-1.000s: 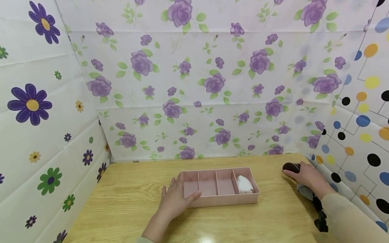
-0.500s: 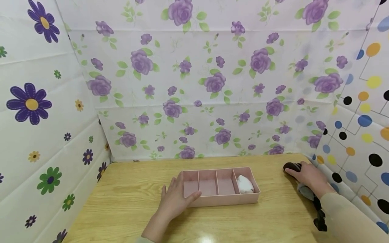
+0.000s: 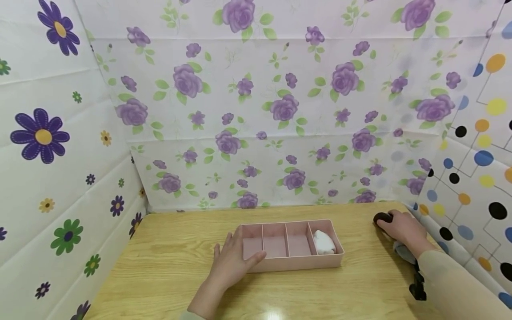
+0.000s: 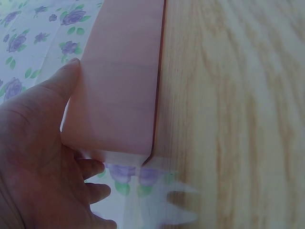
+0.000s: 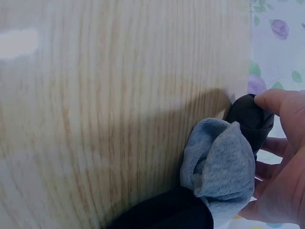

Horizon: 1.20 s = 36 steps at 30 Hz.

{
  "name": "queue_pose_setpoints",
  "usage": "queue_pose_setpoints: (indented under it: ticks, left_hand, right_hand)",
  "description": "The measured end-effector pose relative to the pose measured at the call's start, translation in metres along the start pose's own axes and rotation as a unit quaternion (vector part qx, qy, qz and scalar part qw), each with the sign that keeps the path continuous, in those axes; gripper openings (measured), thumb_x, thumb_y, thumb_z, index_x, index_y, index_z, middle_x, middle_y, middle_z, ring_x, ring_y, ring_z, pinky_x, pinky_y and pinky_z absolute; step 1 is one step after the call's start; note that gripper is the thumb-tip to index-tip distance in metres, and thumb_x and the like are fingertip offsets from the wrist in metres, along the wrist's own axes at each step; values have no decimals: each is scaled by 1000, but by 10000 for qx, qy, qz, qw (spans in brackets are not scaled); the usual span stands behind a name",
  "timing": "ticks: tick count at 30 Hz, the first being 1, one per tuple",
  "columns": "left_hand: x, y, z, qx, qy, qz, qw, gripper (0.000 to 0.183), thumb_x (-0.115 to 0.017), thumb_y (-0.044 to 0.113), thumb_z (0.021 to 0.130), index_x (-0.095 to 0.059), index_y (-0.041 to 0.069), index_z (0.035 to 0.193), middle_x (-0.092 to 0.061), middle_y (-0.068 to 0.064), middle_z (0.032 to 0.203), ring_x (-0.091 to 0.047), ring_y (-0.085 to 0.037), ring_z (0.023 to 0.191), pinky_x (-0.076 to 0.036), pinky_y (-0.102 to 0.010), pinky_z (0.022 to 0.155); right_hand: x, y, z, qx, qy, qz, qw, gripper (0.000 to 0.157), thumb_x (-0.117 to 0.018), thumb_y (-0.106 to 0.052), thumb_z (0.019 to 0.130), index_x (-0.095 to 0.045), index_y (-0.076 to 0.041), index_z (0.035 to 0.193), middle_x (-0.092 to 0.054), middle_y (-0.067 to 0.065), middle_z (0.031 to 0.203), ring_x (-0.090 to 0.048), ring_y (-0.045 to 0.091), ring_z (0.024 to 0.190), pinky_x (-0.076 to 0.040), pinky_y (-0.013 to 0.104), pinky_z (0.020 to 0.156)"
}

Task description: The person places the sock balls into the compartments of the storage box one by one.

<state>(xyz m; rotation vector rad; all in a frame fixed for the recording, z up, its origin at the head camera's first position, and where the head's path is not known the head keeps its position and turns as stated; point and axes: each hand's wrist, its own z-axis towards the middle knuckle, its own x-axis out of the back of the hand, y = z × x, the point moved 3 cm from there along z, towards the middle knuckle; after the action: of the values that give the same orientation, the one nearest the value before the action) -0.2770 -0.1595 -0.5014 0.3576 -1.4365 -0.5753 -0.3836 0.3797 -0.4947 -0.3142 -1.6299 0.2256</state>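
In the head view my left hand (image 3: pixel 231 263) rests at the left end of a pink divided box (image 3: pixel 296 264). Its thumb lies on the front rim, the fingers spread along the end; the left wrist view shows this hand (image 4: pixel 43 143) against the box (image 4: pixel 116 81). A white folded cloth bundle (image 3: pixel 324 243), apparently a sock, lies in the rightmost compartment. At the table's right side my right hand (image 3: pixel 406 229) grips a dark rolled sock (image 3: pixel 382 218). Beside it sits a grey rolled sock (image 5: pixel 219 167), with another black bundle (image 5: pixel 164 212) nearer me.
Small black pieces (image 3: pixel 418 289) lie beside my right sleeve, partly hidden by it. A wooden table (image 3: pixel 172 266) carries everything. Flower-patterned sheeting (image 3: pixel 260 111) rises behind, and a dotted sheet (image 3: pixel 476 200) stands close to my right hand.
My right hand has shifted slightly around the dark sock, whose light stripes showed earlier and are now mostly out of sight. My left hand and the box stay in place.
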Motion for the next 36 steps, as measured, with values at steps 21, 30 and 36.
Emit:
queue_pose_setpoints:
  ticks: [21,30,36]
  left_hand:
    - [-2,-1,1,2,17,-8,10000,119,-65,79,97,-19,2,176,-35,-20,176,-28,-48,163,-11,-82,125]
    - [-1,-1,4,-26,-54,-39,10000,122,-63,82,96,-18,2,176,-31,-18,178,-24,-47,164,-9,-81,126]
    - [-2,-3,4,-9,-70,-95,9999,116,-69,73,99,-17,2,176,-29,-18,179,-24,-47,164,-8,-81,125]
  right_hand:
    - [2,-12,-12,481,613,643,9949,74,-64,-50,107,-52,12,147,-53,43,135,-61,56,110,-53,66,82]
    - [9,-40,-22,1040,856,866,9871,73,-69,-46,108,-51,9,154,-58,39,140,-65,45,106,-54,57,78]
    - [14,-65,-32,1246,880,958,9836,72,-69,-45,108,-50,6,155,-52,38,145,-64,44,106,-53,56,78]
